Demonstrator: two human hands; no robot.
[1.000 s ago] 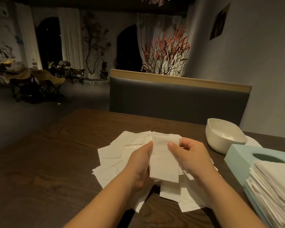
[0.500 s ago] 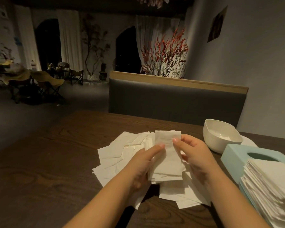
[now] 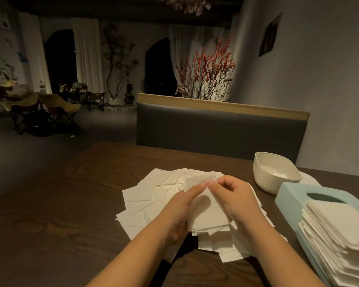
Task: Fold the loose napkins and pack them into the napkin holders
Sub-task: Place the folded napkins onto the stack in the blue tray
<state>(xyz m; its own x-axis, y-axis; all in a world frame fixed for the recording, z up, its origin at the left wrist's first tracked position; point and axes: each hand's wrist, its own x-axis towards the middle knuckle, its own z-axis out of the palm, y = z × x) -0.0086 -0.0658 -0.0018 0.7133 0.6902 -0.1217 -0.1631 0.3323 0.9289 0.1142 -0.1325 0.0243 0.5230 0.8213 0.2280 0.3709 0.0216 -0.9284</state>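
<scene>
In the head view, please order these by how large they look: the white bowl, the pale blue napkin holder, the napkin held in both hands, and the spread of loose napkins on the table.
1. Spread of loose napkins
2. Pale blue napkin holder, partly hidden by a napkin stack and cut off by the frame, so unsure
3. White bowl and held napkin look about alike

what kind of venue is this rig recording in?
Likely a restaurant or cafe dining room after dark: a wooden table facing a padded booth bench, more seating across the room, and stacked napkins beside a pale blue napkin holder.
</scene>
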